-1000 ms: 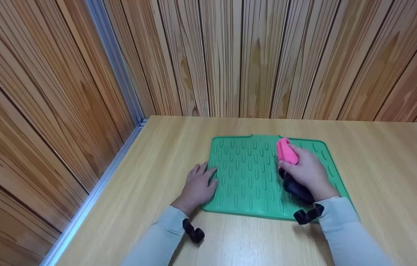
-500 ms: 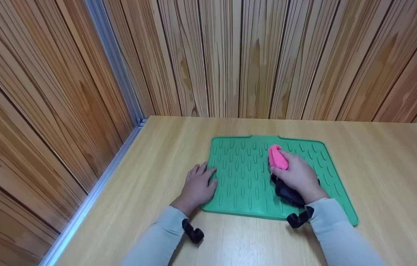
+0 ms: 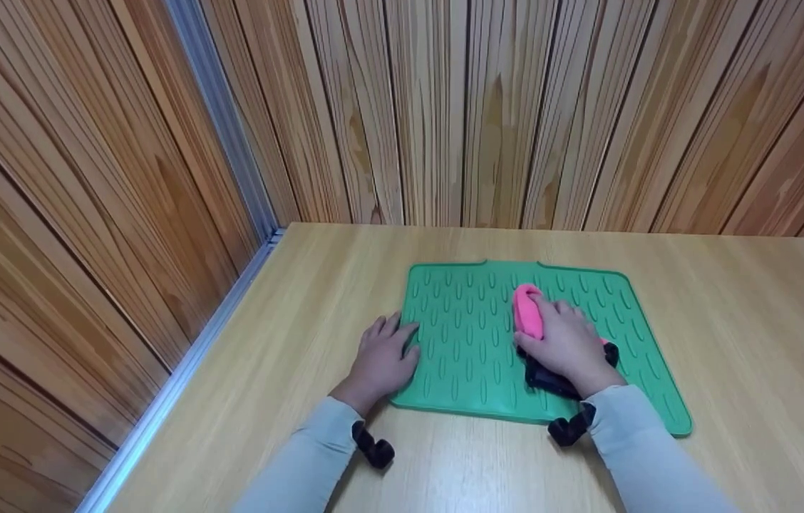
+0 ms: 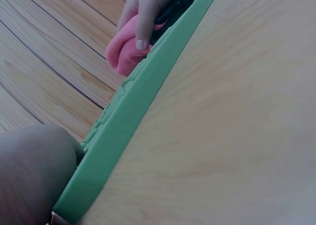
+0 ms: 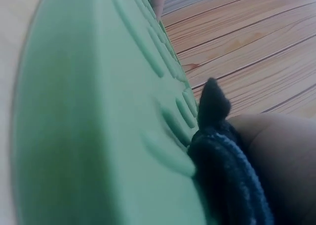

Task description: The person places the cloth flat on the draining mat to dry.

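Pink cloth [image 3: 529, 311] partly hidden, counter [image 3: 331, 285] cut short
The right hand [image 3: 562, 342] covers much of the pink cloth and the dark cloth [image 3: 548, 377], so whether they are one piece cannot be told; the right sleeve [image 3: 644, 449] hides a stretch of the green mat [image 3: 459, 335] along its side facing the counter's near edge, which, with both near corners, falls outside the head view, where both sleeves are also cut off. The left hand [image 3: 382, 360] covers part of the mat's side toward the counter's left edge; the left wrist view crops this hand and blurs the counter's grain. In the right wrist view, the mat's rim blurs and the dark cloth is cropped below.
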Available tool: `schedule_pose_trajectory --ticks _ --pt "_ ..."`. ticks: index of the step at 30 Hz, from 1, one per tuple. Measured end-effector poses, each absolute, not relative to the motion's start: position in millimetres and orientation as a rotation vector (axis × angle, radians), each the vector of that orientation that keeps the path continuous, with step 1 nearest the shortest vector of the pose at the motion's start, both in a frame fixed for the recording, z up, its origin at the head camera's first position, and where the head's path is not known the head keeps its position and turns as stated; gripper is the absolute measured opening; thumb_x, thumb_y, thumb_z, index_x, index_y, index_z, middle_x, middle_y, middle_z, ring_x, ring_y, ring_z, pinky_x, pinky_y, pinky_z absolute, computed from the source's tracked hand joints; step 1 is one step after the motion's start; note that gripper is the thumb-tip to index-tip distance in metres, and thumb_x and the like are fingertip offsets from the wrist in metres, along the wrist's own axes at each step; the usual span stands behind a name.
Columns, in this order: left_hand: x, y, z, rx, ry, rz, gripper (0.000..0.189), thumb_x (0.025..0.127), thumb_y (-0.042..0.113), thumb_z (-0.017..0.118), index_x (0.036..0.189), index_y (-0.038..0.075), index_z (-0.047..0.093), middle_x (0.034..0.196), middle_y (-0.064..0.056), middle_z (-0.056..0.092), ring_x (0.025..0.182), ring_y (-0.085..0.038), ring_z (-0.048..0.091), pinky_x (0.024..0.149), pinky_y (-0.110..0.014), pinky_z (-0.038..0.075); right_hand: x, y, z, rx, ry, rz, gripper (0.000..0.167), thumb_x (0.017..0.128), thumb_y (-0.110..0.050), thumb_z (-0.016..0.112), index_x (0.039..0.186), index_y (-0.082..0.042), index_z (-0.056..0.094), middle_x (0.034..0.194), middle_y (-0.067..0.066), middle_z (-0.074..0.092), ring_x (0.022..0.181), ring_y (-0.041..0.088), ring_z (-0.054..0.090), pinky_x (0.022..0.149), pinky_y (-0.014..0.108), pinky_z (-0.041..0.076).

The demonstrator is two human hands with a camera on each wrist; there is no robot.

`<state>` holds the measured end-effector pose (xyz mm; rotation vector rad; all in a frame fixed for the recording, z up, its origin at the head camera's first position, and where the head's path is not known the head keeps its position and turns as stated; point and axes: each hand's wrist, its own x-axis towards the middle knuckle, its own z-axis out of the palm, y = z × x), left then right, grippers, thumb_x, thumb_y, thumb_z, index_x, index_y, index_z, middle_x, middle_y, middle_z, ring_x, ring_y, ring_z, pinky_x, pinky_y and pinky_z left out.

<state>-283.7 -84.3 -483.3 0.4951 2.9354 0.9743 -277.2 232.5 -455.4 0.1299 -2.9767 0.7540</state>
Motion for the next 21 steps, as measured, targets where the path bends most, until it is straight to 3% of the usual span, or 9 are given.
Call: schedule_pose_trajectory --ticks 7,11,14,21 --pt "-283.4 -84.5 -483.6 0.484 2.934 0.971 0.053 0.114 0.026 0.053 0.162 0.005 0.058 0.181 -0.029 0.036 0.171 -0.056 0.026 0.140 -0.070 0.019 -272.0 242.7 -447.5 0.144 -2.960 0.922 0.093 0.108 -0.057 0.067 0.178 -0.008 0.028 0.161 0.036 0.052 0.134 0.051 0.055 0.100 0.066 0.055" --pt "-283.6 -83.7 -483.0 0.452 2.926 0.977 0.053 0.115 0.027 0.053 0.164 0.006 0.057 0.182 -0.028 0.035 0.171 -0.055 0.025 0.141 -0.069 0.018 -269.0 254.6 -441.1 0.142 -2.937 1.052 0.090 0.112 -0.058 0.061 0.178 -0.008 0.027 0.168 0.036 0.046 0.147 0.054 0.052 0.112 0.072 0.053" --pt "-282.7 -81.5 -481.4 0.401 2.905 0.996 0.055 0.115 0.028 0.053 0.166 0.007 0.055 0.183 -0.026 0.033 0.173 -0.054 0.023 0.142 -0.068 0.017 -265.8 264.7 -439.8 0.150 -2.919 1.112 0.086 0.114 -0.056 0.059 0.177 -0.007 0.029 0.171 0.034 0.045 0.156 0.056 0.046 0.123 0.076 0.044" --pt "-275.6 -62.9 -472.4 0.323 2.899 1.015 0.057 0.115 0.031 0.054 0.166 0.006 0.054 0.183 -0.031 0.029 0.174 -0.054 0.019 0.142 -0.068 0.013 -254.9 288.2 -443.7 0.203 -2.854 1.192 0.072 0.118 -0.044 0.056 0.174 -0.003 0.036 0.166 0.036 0.051 0.154 0.061 0.051 0.126 0.075 0.042"
